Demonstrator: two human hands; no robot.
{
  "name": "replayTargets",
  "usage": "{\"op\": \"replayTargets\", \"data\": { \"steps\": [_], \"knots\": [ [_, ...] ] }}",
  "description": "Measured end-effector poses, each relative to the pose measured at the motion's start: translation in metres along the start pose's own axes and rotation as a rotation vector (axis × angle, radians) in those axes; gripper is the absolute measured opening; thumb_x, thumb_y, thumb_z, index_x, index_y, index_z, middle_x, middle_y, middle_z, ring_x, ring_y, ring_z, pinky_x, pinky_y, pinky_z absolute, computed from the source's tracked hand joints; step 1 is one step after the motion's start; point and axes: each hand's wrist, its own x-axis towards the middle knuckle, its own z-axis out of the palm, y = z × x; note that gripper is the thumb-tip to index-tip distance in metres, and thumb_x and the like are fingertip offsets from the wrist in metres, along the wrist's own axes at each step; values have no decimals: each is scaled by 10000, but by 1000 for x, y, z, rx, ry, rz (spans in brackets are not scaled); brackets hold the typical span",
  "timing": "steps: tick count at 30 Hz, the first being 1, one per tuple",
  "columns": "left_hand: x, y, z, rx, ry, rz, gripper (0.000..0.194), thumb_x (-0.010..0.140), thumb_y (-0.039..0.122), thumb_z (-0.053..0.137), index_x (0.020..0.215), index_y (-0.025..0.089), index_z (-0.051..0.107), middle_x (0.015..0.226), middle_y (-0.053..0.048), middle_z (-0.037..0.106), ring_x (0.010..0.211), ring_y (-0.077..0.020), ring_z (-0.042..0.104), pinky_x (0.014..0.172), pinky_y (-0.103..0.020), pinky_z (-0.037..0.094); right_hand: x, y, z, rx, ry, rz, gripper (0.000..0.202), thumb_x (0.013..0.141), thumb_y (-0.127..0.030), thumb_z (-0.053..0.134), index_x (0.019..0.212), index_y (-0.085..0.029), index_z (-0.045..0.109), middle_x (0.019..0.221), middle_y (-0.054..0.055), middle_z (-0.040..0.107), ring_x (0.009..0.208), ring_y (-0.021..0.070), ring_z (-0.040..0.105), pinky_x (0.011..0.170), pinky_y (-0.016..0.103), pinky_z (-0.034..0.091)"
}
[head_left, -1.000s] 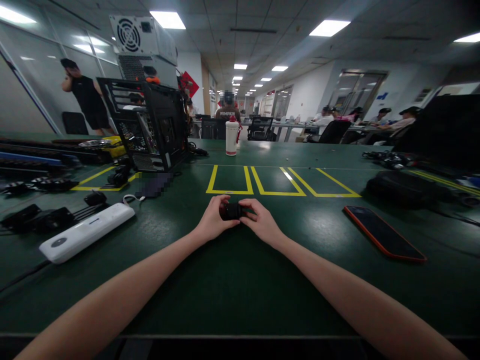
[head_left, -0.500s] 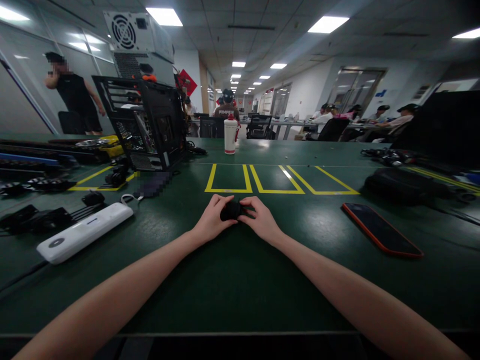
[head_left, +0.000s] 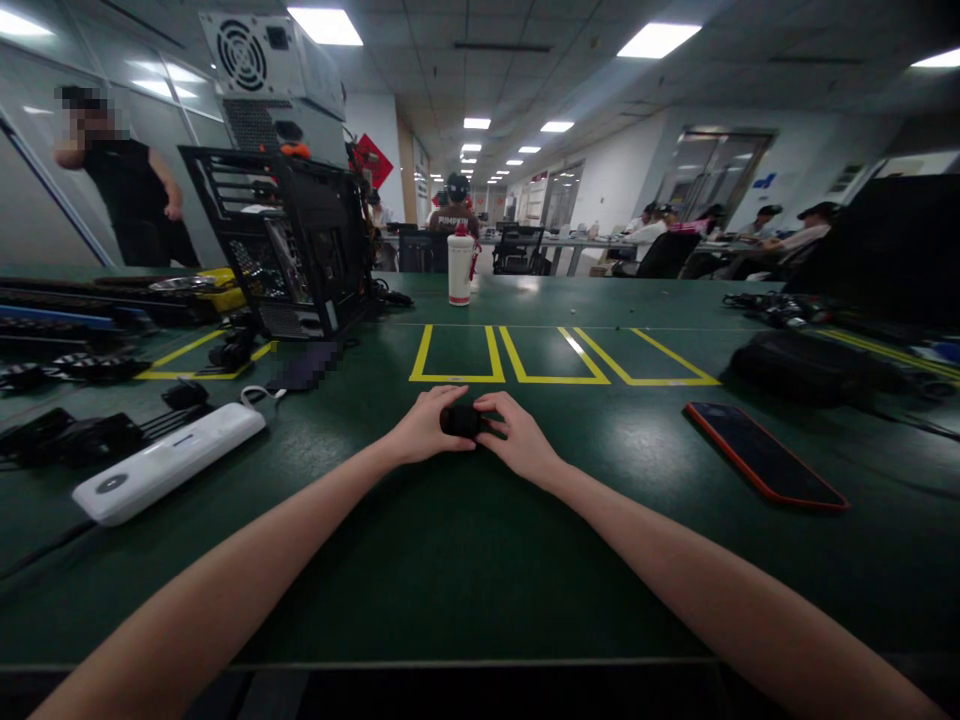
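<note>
A small, dark black block-like object (head_left: 460, 421) is between my two hands, low over the green table (head_left: 465, 560); its exact kind is too dark to make out. My left hand (head_left: 427, 425) curls round its left side, fingers over the top and thumb beneath. At its right end, my right hand (head_left: 516, 432) grips it between fingertips and thumb. Yellow tape outlines (head_left: 457, 379) lie on the table just beyond my hands.
To the left are a white power strip (head_left: 172, 462), black adapters (head_left: 90, 438) and an open computer case (head_left: 300, 250). A red-edged phone (head_left: 765, 455) and black bag (head_left: 810, 370) lie right. A white bottle (head_left: 460, 268) stands ahead. One person (head_left: 127, 190) stands behind the case.
The black object has turned slightly in my hands, and my left fingers reach a bit straighter over its top. The standing person at left has shifted further left.
</note>
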Motion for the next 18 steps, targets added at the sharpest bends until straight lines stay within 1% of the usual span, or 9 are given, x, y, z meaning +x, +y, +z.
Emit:
{"op": "replayTargets", "data": {
  "steps": [3, 5, 8, 11, 14, 16, 18],
  "knots": [
    [1, -6, -3, -182, -133, -28, 744, 603, 308, 692, 1251, 223, 337, 1239, -79, 433, 1106, -239, 435, 930, -424, 354, -1, 0, -1, 10, -4, 14, 321, 692, -78, 537, 975, -218, 477, 1065, 23, 437, 1022, 158, 469, 885, 359, 459],
    [2, -9, -3, -299, -191, -40, 714, 628, 269, 677, 1252, 226, 331, 1242, -69, 442, 1085, -213, 467, 928, -400, 367, -1, 0, 0, 16, -7, 18, 316, 693, -80, 540, 971, -218, 478, 1068, 22, 437, 1024, 159, 471, 889, 364, 458],
    [4, -8, -2, -414, -201, -70, 699, 629, 257, 680, 1243, 211, 347, 1269, -72, 420, 1115, -205, 449, 942, -381, 362, 0, 0, 0, 18, -13, 19, 313, 698, -73, 531, 971, -216, 477, 1069, 21, 439, 1027, 158, 473, 891, 367, 457],
    [6, -5, 1, -475, -194, -105, 664, 650, 274, 665, 1235, 196, 362, 1275, -81, 416, 1131, -198, 438, 943, -362, 366, 0, -1, 0, 17, -14, 20, 305, 709, -73, 519, 975, -215, 477, 1069, 21, 441, 1027, 156, 475, 894, 370, 455],
    [6, -3, 3, -453, -180, -100, 648, 656, 283, 659, 1229, 189, 370, 1244, -85, 451, 1097, -196, 471, 917, -358, 393, 0, -1, -1, 14, -24, 20, 304, 713, -76, 517, 980, -215, 478, 1071, 21, 441, 1026, 155, 475, 893, 368, 455],
    [6, -4, 2, -348, -153, -72, 673, 629, 302, 680, 1221, 193, 380, 1210, -85, 482, 1061, -208, 499, 896, -374, 405, 0, -1, -1, 15, -30, 19, 308, 712, -75, 519, 984, -216, 479, 1073, 21, 442, 1027, 154, 473, 892, 363, 456],
    [5, -5, 1, -197, -116, -30, 685, 604, 337, 694, 1207, 204, 397, 1183, -82, 503, 1041, -224, 509, 886, -397, 404, 0, -1, -2, 19, -34, 16, 317, 710, -75, 524, 990, -217, 478, 1075, 21, 443, 1029, 152, 470, 895, 356, 454]
  ]
}}
